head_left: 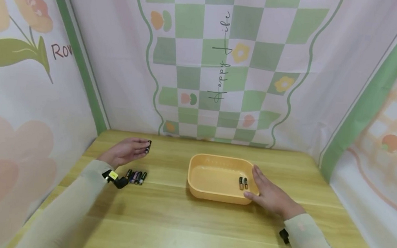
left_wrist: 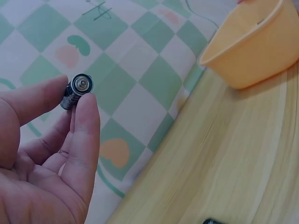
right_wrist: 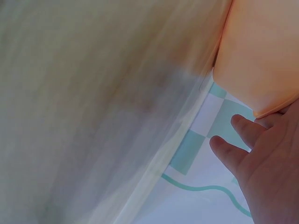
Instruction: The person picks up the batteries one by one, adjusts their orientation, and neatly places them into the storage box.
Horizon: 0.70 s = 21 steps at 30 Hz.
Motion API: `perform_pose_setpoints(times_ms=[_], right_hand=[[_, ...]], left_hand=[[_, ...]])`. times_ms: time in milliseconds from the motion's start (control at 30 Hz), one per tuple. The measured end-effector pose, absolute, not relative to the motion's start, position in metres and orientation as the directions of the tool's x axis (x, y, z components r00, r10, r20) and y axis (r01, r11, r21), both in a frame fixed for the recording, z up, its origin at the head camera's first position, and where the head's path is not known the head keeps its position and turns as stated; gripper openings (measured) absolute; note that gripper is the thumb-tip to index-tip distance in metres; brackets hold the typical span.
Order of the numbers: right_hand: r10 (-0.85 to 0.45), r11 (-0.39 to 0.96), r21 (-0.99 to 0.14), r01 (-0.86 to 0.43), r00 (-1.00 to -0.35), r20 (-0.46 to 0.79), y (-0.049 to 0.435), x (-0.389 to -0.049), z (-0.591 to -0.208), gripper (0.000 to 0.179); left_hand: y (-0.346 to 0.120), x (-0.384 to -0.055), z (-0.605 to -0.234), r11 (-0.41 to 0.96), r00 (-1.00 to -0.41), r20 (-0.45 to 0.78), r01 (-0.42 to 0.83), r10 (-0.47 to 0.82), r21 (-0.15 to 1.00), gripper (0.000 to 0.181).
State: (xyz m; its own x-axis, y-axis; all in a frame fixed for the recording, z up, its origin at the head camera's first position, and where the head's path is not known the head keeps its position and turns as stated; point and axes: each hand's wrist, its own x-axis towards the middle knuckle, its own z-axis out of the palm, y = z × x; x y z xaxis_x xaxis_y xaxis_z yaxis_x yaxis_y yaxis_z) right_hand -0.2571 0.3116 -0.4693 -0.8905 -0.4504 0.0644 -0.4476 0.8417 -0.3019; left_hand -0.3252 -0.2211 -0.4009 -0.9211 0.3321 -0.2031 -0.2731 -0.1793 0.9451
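Left hand (head_left: 127,150): we pinch one battery (head_left: 148,147), left of centre, probably for control.
Right hand (head_left: 270,194): extended fingers touch tray (head_left: 211,180), below centre, likely steadying it.
Loose batteries (head_left: 138,177): lower left, grouped.

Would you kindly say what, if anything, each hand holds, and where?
The left hand pinches a battery by its sides; the right hand rests against the right end of the tray.

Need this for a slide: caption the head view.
Left hand pinches a cylindrical battery near a row of batteries; right hand holds a yellow tray containing two more batteries.
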Motion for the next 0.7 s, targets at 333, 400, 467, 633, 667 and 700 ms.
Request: perform_pose_setpoints(times_ms=[333,400,467,633,667,700], right_hand=[[-0.466,0.843,-0.259,-0.472,-0.88,0.085,0.31,-0.257,-0.468,0.096],[-0.472,0.844,-0.243,-0.479,-0.877,0.091,0.311,-0.257,-0.468,0.095],[-0.48,0.844,-0.218,-0.489,-0.872,0.099,0.311,-0.257,-0.468,0.095],[-0.5,0.848,-0.136,-0.512,-0.859,0.114,0.312,-0.26,-0.466,0.094],[-0.502,0.849,-0.123,-0.514,-0.857,0.117,0.312,-0.26,-0.466,0.094],[-0.502,0.851,-0.113,-0.513,-0.857,0.114,0.312,-0.261,-0.465,0.094]], left_hand=[[-0.196,-0.331,-0.401,-0.201,-0.914,-0.186,-0.271,0.361,0.941,0.013],[-0.191,-0.333,-0.4,-0.195,-0.911,-0.176,-0.262,0.372,0.945,0.012],[-0.186,-0.334,-0.4,-0.189,-0.908,-0.167,-0.255,0.385,0.948,0.011],[-0.172,-0.338,-0.398,-0.169,-0.897,-0.159,-0.247,0.413,0.954,0.011],[-0.169,-0.339,-0.398,-0.162,-0.895,-0.16,-0.246,0.417,0.956,0.011],[-0.166,-0.339,-0.398,-0.158,-0.894,-0.162,-0.248,0.418,0.956,0.012]])
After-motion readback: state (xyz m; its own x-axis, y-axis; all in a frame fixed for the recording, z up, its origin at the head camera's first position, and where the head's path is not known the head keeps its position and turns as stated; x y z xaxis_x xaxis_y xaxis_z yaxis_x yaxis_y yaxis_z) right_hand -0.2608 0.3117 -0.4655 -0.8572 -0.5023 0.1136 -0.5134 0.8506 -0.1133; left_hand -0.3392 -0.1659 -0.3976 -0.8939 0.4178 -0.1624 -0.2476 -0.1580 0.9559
